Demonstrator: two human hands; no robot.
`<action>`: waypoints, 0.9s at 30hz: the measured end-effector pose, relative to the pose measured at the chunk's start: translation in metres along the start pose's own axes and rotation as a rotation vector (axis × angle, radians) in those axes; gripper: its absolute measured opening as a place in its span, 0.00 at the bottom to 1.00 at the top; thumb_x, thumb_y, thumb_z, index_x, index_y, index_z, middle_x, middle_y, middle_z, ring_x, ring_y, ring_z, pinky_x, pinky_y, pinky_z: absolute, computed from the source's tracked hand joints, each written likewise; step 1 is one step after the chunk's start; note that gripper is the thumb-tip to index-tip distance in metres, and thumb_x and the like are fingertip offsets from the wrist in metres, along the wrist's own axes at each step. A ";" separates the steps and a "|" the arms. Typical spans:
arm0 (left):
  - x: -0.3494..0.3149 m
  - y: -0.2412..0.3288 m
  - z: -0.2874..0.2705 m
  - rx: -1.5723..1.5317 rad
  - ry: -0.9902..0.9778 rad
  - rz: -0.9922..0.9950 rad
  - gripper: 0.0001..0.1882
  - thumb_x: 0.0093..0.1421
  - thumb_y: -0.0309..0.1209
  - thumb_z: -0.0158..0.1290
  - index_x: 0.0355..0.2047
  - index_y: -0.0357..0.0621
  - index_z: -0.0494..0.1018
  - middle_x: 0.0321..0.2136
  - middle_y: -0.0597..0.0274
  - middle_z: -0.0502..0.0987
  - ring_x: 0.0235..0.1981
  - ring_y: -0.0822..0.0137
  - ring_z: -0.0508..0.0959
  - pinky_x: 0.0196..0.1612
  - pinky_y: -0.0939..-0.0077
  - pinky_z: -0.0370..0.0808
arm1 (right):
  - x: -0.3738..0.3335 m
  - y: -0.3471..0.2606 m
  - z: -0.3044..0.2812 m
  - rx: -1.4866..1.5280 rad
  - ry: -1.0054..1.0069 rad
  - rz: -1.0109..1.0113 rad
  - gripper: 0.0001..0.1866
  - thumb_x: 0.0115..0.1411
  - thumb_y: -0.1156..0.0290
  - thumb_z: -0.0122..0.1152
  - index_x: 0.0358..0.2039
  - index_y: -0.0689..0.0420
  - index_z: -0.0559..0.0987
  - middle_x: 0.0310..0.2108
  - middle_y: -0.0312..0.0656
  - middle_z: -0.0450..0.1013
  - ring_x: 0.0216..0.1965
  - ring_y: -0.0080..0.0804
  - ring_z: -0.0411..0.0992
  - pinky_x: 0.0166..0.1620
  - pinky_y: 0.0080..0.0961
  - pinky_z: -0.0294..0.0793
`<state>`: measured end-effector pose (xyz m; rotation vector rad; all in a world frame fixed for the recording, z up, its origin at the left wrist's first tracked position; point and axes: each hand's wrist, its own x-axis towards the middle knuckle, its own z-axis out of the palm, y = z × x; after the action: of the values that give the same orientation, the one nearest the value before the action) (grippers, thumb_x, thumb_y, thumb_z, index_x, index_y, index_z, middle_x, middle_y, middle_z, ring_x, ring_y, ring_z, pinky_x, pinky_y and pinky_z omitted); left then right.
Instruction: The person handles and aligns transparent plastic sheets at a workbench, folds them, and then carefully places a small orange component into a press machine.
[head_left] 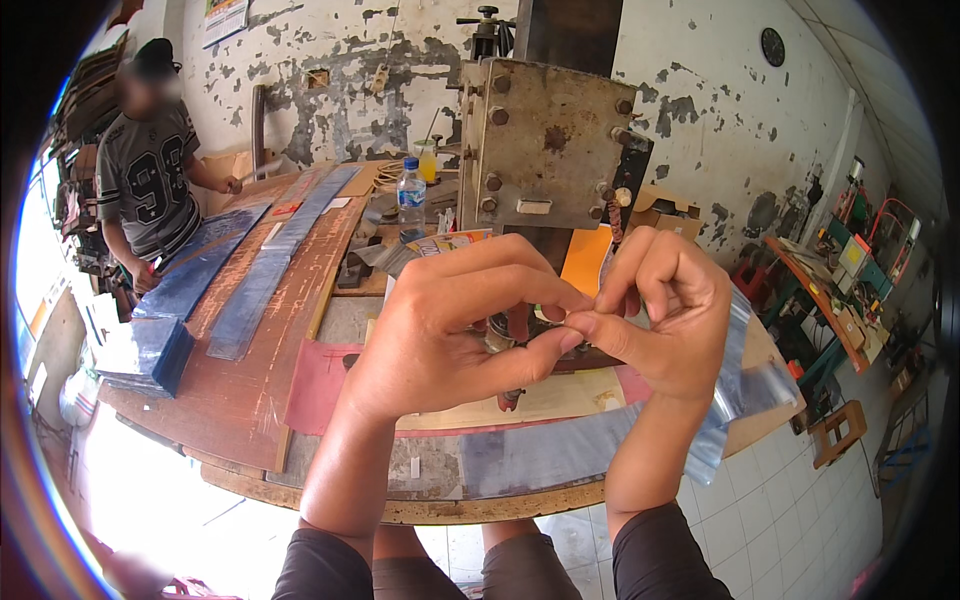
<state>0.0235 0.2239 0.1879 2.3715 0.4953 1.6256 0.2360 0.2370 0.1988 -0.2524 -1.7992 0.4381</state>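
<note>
Both hands are raised in front of me, their fingertips meeting. My left hand [465,325] pinches thumb against forefinger. Close against it, my right hand [665,310] also pinches, its other fingers curled. Whatever lies between the fingertips is too small to make out. Behind the hands stands a heavy press with a bolted metal block [550,130]. Below them lies a pale yellow board [450,403] over a pink sheet [318,385]. A strip of clear bluish plastic film [540,455] runs along the table's near edge, and more film [745,390] hangs over the right side.
On the brown board [250,385] at left lie long film strips [270,270] and a stack of blue plastic sheets [150,352]. A person [150,180] stands behind it. A water bottle [411,200] stands beside the press. At far right is a cluttered workbench [820,300].
</note>
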 end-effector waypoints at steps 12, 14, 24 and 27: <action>-0.001 -0.002 -0.001 -0.029 0.007 0.026 0.11 0.50 0.23 0.70 0.35 0.38 0.85 0.31 0.58 0.82 0.30 0.70 0.82 0.28 0.79 0.79 | -0.001 0.001 0.000 0.023 -0.020 0.039 0.27 0.46 0.86 0.76 0.19 0.50 0.61 0.23 0.39 0.75 0.25 0.18 0.67 0.28 0.16 0.65; 0.000 -0.002 -0.001 -0.027 0.006 0.027 0.11 0.50 0.23 0.70 0.35 0.37 0.85 0.31 0.57 0.83 0.30 0.70 0.82 0.28 0.79 0.79 | 0.000 0.002 0.000 0.033 -0.027 0.032 0.27 0.47 0.85 0.75 0.19 0.50 0.61 0.24 0.39 0.75 0.26 0.18 0.67 0.28 0.16 0.66; 0.000 -0.003 -0.004 0.024 0.046 0.052 0.12 0.51 0.25 0.71 0.35 0.39 0.83 0.29 0.59 0.82 0.25 0.73 0.81 0.26 0.80 0.77 | 0.008 0.019 0.015 0.693 -0.070 0.128 0.20 0.69 0.59 0.61 0.26 0.49 0.63 0.27 0.34 0.65 0.33 0.25 0.66 0.40 0.23 0.67; 0.004 -0.004 0.001 0.059 0.084 0.090 0.12 0.50 0.24 0.71 0.35 0.39 0.83 0.30 0.59 0.82 0.25 0.74 0.80 0.25 0.81 0.76 | 0.013 0.030 0.010 1.026 -0.072 0.254 0.26 0.77 0.46 0.36 0.24 0.48 0.61 0.24 0.33 0.61 0.30 0.29 0.63 0.40 0.27 0.66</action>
<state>0.0246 0.2289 0.1892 2.4089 0.4642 1.7791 0.2210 0.2672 0.1951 0.2630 -1.4001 1.4821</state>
